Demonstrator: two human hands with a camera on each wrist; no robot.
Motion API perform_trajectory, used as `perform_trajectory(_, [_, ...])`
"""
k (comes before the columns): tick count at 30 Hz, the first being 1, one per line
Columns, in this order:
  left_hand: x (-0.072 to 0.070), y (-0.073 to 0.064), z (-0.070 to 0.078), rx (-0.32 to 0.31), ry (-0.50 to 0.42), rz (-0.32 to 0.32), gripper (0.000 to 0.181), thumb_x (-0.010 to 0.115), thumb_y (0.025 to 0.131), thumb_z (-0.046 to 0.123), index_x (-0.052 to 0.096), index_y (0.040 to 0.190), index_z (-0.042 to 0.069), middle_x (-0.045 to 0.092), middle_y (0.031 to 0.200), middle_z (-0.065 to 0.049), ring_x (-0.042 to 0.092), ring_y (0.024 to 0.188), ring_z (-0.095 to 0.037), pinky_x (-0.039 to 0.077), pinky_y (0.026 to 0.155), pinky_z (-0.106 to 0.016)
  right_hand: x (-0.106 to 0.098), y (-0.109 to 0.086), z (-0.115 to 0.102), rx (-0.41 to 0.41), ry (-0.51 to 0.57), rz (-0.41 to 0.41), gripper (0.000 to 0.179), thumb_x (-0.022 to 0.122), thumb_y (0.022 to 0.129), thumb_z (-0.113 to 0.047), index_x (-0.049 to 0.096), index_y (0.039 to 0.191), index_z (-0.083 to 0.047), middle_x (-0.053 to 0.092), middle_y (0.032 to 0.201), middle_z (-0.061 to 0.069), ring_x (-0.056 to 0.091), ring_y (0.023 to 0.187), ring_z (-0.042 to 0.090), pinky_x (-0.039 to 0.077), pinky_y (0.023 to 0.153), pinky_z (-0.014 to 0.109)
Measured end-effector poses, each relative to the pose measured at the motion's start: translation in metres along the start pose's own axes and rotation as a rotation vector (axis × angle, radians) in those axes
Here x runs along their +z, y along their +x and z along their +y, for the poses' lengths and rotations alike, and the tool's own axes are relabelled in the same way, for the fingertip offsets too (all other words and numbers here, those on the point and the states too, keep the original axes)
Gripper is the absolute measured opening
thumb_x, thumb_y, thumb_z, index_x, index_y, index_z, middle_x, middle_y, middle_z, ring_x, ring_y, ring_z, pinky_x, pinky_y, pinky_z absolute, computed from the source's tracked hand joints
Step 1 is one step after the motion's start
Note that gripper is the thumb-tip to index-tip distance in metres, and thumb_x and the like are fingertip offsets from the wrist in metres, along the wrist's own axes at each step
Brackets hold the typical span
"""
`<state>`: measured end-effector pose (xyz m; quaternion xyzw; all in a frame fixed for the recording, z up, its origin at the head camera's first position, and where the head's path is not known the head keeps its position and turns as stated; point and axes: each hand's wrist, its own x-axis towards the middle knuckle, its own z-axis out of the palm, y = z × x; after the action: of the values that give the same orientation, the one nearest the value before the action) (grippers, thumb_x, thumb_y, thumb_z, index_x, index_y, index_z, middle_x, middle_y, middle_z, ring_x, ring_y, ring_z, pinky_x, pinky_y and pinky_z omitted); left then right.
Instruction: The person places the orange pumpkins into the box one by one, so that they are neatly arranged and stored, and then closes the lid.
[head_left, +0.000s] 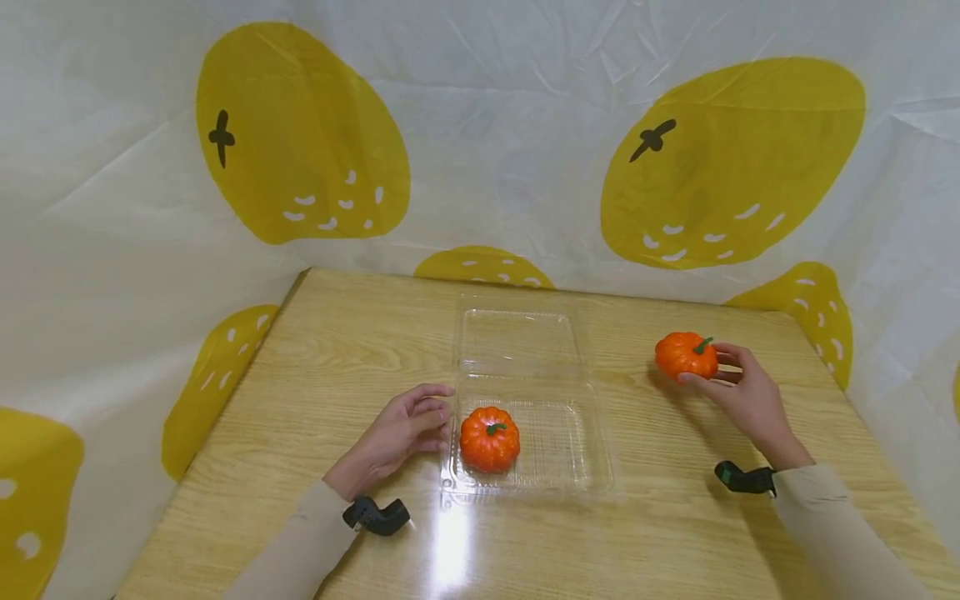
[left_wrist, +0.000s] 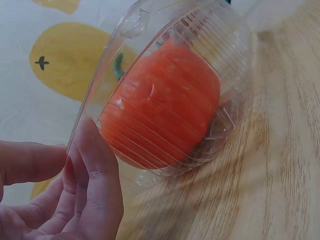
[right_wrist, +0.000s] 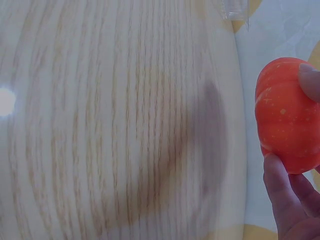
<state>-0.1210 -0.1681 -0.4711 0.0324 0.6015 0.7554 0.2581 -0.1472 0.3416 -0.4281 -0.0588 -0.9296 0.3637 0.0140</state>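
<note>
The worktop (head_left: 360, 329) has a pale yellow-brown wood-grain surface, with fine streaks and straight edges. Behind it and at both sides stands a white sheet (head_left: 510, 167) — creased in several places — which bears large printed yellow lemons (head_left: 300, 142). The two biggest lemons carry a dark cross-shaped mark (head_left: 221, 138) and small white flecks (head_left: 345, 204). Near the front, a bright reflection (head_left: 450, 546) of light shines on the wood.

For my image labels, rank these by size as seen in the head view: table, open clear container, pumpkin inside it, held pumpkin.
1. Table
2. Open clear container
3. Pumpkin inside it and held pumpkin: too alike to rank
</note>
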Motion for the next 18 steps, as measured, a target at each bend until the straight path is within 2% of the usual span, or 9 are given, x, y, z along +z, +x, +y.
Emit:
perform_trajectory(10, [0.0, -0.001, 0.002, -0.005, -0.002, 0.005, 0.044, 0.06, 0.103, 0.008, 0.046, 0.145, 0.002, 0.062, 0.106, 0.002, 0.064, 0.086, -0.013, 0.061, 0.076, -0.028, 0.002, -0.001, -0.007, -0.026, -0.008, -0.007, 0.09, 0.075, 0.093, -0.048, 0.032, 0.157, -0.003, 0.044, 0.152, 0.032, 0.055, 0.126, 0.049, 0.047, 0.068, 0.004])
perform_trajectory(18, [0.0, 0.0, 0.002, -0.01, -0.006, 0.002, 0.045, 0.06, 0.103, 0.008, 0.045, 0.146, 0.002, 0.062, 0.103, 0.002, 0.063, 0.086, -0.013, 0.061, 0.076, -0.028, 0.004, -0.004, -0.018, -0.039, -0.012, -0.024, 0.092, 0.075, 0.093, -0.049, 0.03, 0.159, -0.004, 0.043, 0.154, 0.033, 0.054, 0.128, 0.053, 0.045, 0.069, 0.003])
